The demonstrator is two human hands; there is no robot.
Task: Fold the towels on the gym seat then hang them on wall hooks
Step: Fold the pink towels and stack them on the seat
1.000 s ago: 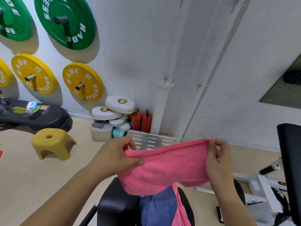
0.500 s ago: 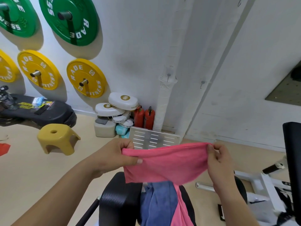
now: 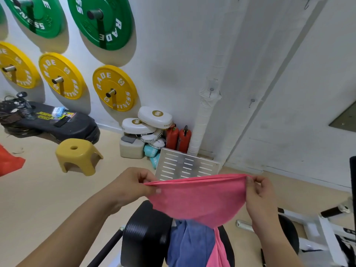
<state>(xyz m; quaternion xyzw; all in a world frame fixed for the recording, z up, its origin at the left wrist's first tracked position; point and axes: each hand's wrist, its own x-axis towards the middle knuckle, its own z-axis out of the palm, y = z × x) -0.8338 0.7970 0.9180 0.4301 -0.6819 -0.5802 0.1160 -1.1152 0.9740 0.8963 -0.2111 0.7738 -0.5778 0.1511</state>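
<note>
- Since a second ago both your hands have kept their pinch on the pink towel (image 3: pixel 198 197), and its lower edge has drawn up into a rounded sag instead of a squarer drop.
- You hold it in the air just above the gym seat (image 3: pixel 146 234), doubled, with two edges lying together along the top.
- Your left hand (image 3: pixel 133 185) pinches the left top corner, thumb over the cloth. Your right hand (image 3: pixel 260 195) pinches the right corner with its fingers curled.
- The towel's long axis runs level from left to right between your hands, and each hand is at its own end. The next fold probably means carrying one corner across to the other.
- A blue towel (image 3: pixel 190 243) lies on the seat beneath, with a pink strip beside it. It is unclear whether that strip belongs to the held towel.
- Small wall hooks (image 3: pixel 252 101) sit well beyond, up on the white wall ahead.
</note>
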